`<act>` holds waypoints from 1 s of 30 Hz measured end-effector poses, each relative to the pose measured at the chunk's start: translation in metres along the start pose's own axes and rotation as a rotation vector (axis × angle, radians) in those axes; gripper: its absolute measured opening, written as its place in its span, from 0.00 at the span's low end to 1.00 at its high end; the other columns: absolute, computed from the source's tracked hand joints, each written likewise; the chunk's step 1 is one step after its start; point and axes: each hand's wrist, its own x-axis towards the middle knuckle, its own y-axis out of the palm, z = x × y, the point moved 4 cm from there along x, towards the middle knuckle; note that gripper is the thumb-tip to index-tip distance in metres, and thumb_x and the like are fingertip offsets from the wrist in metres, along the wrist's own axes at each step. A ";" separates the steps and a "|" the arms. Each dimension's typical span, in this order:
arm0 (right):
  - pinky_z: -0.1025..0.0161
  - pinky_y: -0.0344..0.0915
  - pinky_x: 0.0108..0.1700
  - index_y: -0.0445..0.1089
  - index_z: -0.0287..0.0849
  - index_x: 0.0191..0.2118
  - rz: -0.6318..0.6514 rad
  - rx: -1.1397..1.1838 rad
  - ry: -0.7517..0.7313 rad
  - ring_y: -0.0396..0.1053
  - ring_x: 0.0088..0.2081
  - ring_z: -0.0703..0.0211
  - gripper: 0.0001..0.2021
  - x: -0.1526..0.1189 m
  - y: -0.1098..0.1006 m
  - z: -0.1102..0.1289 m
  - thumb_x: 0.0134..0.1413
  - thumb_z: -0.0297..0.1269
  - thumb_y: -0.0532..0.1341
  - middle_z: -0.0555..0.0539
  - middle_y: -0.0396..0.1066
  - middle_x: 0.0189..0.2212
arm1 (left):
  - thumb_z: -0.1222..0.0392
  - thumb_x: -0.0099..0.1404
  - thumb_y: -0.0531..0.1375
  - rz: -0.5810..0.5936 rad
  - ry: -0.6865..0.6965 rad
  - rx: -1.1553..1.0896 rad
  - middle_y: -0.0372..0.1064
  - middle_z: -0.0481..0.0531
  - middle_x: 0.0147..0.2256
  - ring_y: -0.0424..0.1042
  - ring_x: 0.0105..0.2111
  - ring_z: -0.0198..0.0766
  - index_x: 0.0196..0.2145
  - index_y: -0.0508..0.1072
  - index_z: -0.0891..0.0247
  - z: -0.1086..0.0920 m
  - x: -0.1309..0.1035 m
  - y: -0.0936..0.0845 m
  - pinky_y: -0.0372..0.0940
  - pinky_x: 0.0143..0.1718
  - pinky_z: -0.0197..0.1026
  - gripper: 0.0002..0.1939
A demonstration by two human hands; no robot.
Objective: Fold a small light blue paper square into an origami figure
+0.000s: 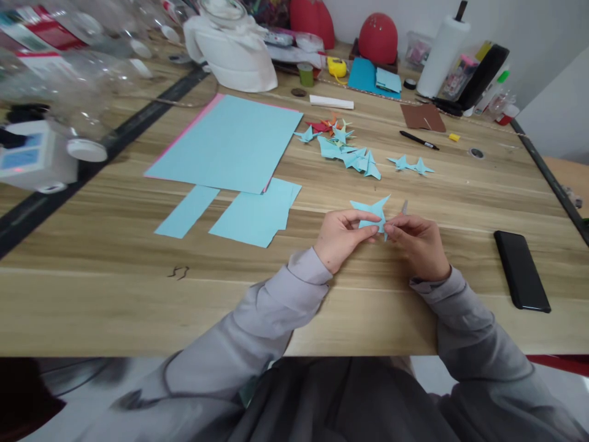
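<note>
Paper crane (373, 212) held just above surface (257, 307), between both hands, near middle. Left hand (343, 236) pinching its body, thumb over fingers; right hand (421, 242) pinching its lower edge. Pile of cranes (345, 147) beyond, phone (522, 270) off right.

Between the right hand (418, 245) and the black smartphone (522, 270), a bare strip of desk (478, 258) is open. Beyond the hands, passage is obstructed by piled paper cranes (359, 158); leftward, cut blue sheets (253, 215) are met lying flat.
</note>
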 end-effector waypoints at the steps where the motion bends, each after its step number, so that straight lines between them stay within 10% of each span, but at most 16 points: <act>1: 0.63 0.65 0.32 0.76 0.43 0.25 -0.004 -0.017 -0.003 0.66 0.26 0.65 0.10 0.000 0.000 0.000 0.42 0.43 0.71 0.52 0.72 0.22 | 0.63 0.43 0.71 -0.001 0.012 0.021 0.71 0.47 0.20 0.69 0.19 0.30 0.29 0.79 0.67 -0.001 0.000 0.000 0.71 0.27 0.38 0.13; 14: 0.62 0.69 0.34 0.76 0.44 0.26 -0.036 0.055 0.020 0.71 0.29 0.62 0.13 -0.001 0.001 0.001 0.30 0.39 0.76 0.51 0.75 0.26 | 0.64 0.44 0.68 -0.024 -0.053 -0.093 0.73 0.50 0.19 0.73 0.21 0.34 0.25 0.76 0.68 -0.004 0.000 -0.002 0.68 0.26 0.36 0.08; 30: 0.61 0.67 0.34 0.77 0.47 0.29 -0.004 -0.248 -0.196 0.69 0.32 0.59 0.09 -0.001 0.000 0.005 0.40 0.42 0.72 0.48 0.74 0.30 | 0.64 0.47 0.67 -0.022 0.011 0.068 0.71 0.48 0.19 0.70 0.20 0.31 0.26 0.76 0.67 -0.005 0.000 -0.002 0.68 0.26 0.36 0.07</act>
